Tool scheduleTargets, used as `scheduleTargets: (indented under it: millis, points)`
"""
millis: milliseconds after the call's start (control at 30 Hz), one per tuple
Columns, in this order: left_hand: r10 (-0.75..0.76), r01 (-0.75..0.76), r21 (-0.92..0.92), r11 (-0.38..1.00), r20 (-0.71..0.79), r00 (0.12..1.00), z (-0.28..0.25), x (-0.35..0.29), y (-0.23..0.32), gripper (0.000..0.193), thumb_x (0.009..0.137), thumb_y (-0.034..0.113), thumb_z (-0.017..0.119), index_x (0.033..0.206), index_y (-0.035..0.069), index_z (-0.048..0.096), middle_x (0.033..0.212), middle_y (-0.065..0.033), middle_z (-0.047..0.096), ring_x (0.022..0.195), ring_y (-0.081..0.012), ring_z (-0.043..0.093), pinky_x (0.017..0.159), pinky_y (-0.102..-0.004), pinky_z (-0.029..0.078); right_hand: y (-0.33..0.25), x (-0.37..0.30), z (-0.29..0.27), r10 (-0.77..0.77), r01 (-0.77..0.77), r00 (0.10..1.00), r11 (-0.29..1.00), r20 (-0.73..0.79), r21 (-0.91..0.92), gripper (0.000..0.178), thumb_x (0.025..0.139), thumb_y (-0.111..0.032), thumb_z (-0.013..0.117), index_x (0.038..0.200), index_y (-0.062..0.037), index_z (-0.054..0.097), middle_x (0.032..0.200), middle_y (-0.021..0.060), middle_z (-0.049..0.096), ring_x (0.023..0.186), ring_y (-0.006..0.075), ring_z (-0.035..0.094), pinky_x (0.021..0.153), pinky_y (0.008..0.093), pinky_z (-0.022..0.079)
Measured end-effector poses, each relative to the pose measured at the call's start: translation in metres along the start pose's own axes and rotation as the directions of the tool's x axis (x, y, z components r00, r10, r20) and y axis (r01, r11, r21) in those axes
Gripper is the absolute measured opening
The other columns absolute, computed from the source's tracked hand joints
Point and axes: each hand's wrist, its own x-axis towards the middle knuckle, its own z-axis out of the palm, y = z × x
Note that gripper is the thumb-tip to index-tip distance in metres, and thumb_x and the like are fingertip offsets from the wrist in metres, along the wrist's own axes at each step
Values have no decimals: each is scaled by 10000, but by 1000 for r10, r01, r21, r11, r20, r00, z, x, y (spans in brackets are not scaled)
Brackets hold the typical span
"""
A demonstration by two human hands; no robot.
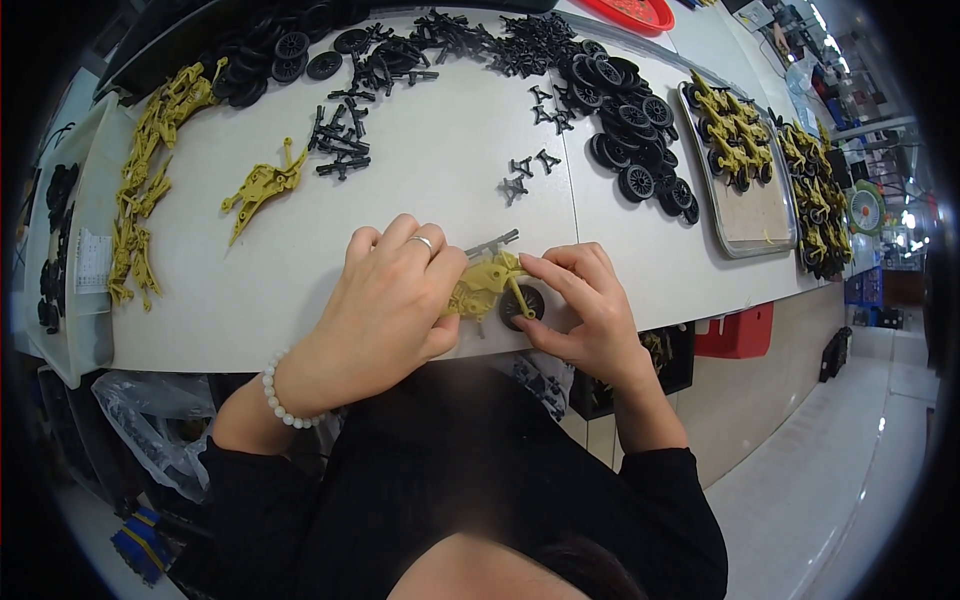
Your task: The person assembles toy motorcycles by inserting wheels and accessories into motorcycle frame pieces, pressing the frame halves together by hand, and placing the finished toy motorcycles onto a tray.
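Note:
Near the front edge of the table, my left hand (385, 300) is closed around a yellow plastic toy motorcycle body (487, 284). A ring and a white bead bracelet show on that hand and wrist. At the body's right end, a black spoked wheel (537, 302) sits against its yellow fork arm. My right hand (588, 305) grips this end, index finger at the top of the fork and thumb at the wheel's lower rim. A dark grey bar-shaped part (493, 243) sticks out behind the body. My left palm hides the body's left end.
A loose yellow body (265, 188) lies ahead, with more yellow bodies (145, 195) to its left. Black bar parts (342, 140), small black forked parts (522, 167) and wheels (635, 125) are spread beyond. At right, a tray (750, 225) bears assembled pieces; a red bin (735, 332) is below.

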Motion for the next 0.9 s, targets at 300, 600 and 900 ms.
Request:
scheduleTargets:
  millis: [300,600,900]
  points:
    - [-66,67,-19,998,51,997,-1,1,-3,304,689,123,698,966,53,593,960,-56,545,964,-248,494,838,-367,367,0,-1,2,36,-34,999,999,39,-42,624,609,-96,811,1203,-57,624,1026,108,548,941,254,516,808,339,461]
    - [-60,69,-182,981,55,997,-1,-5,-10,252,744,107,672,974,45,588,982,-90,565,973,-271,504,835,-371,388,2,3,7,110,-114,993,989,-52,-89,406,702,-289,783,971,-20,642,934,102,568,892,275,518,789,365,432]
    - [-141,137,-384,913,16,990,1,-12,-6,340,701,26,730,1004,-3,579,976,-119,570,950,-297,535,809,-366,464,-11,14,26,290,-281,955,951,-59,128,316,724,-198,789,910,-16,609,930,92,591,875,237,548,803,336,433]
